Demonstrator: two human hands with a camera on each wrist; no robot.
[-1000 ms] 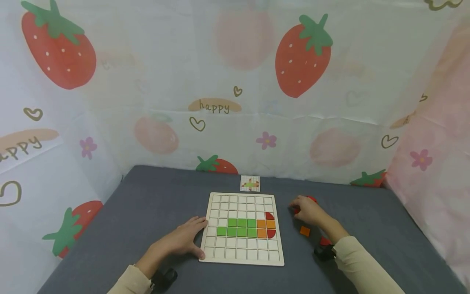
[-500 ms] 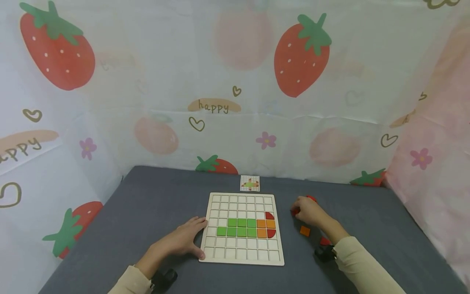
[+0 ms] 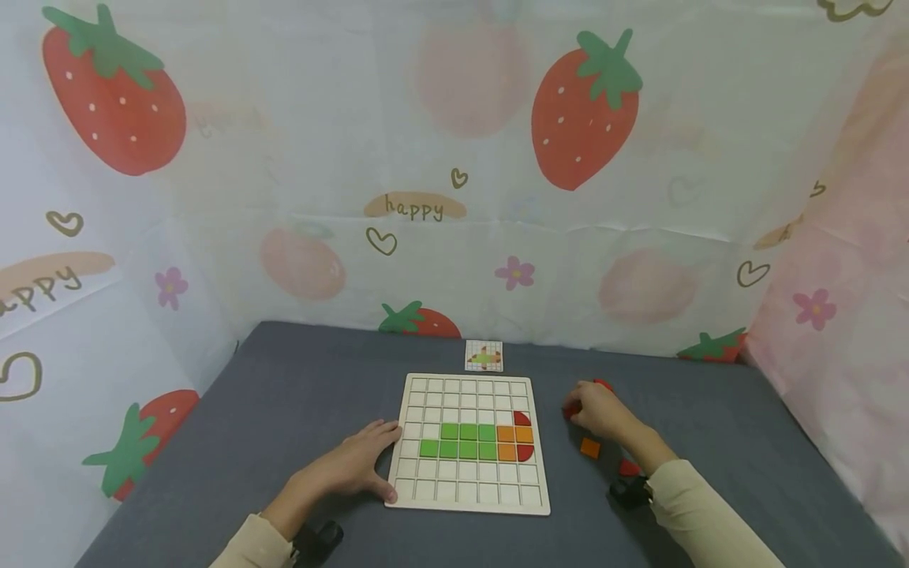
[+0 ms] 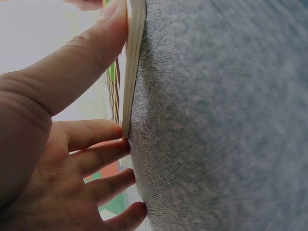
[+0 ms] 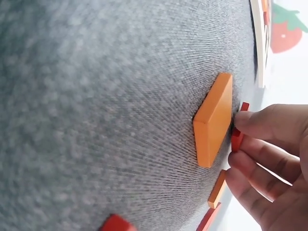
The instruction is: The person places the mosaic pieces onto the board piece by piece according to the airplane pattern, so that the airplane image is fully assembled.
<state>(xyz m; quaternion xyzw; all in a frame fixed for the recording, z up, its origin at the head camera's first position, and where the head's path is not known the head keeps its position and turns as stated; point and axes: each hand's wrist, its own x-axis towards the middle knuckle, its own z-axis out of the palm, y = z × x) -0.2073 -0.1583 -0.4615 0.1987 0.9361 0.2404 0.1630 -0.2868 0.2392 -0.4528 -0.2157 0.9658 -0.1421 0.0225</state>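
On the table (image 3: 305, 379), off the right edge of the board (image 3: 465, 493), my right hand (image 3: 599, 408) pinches a red piece (image 5: 237, 139) (best held by its sides, I'd say), while my left hand (image 3: 348, 465), unclenched at the left edge, should steady the board lightly.

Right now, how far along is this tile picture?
Done: seven green tiles, three orange tiles and two rounded red tiles sit on the board.
In hand: the right hand pinches a red tile beside the board; the left hand touches its left edge.
Left: a loose orange tile and loose red tile probably await placing; the card is too small to compare.
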